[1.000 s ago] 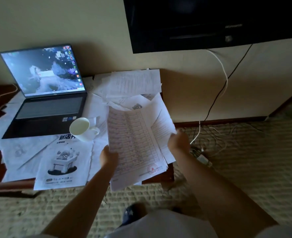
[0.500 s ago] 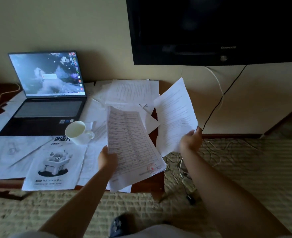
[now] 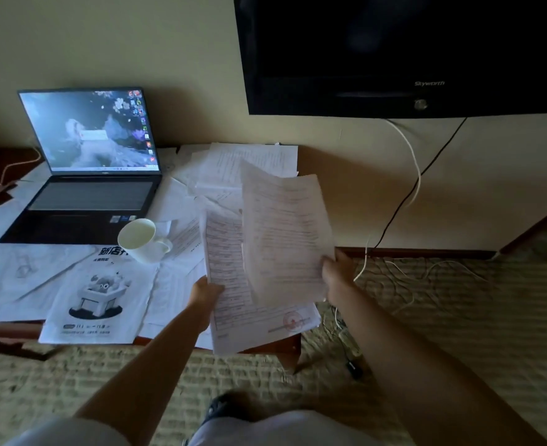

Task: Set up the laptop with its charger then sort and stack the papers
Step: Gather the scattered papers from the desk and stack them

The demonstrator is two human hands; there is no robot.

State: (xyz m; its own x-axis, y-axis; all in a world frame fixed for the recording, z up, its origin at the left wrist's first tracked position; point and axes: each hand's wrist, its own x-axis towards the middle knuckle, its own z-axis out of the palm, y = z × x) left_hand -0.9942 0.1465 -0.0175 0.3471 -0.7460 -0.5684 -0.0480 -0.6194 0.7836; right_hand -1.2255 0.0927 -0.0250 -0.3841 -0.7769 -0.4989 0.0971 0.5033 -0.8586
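Right hand pinching one sheet by its lower right edge, held up and tilted, a bit curled at the top. Left hand gripping the left edge of a bigger bundle of papers, flat-ish and low, with a red stamp near its bottom corner. Sheet in front of the bundle and partly covering it; touching or not, hard to tell.

Just past the hands: a heap of loose papers at the back of the worktop, and more spread to the left. A poster sheet with a cartoon picture near the front edge. A white mug sitting on the papers, just beside the laptop. Laptop open, screen lit, at the left of the worktop. A cord lying at its far left; plugged in or not, too dark to say.

Probably the sorting part now, with lots left to pick up. To do it well: lay the sheet flat on the bundle, line up the corners, then tap the edges even. Keep a firm pinch so nothing slips to the floor. Go slow near the mug, easy to knock over. Move the mug off before pulling the papers under it.
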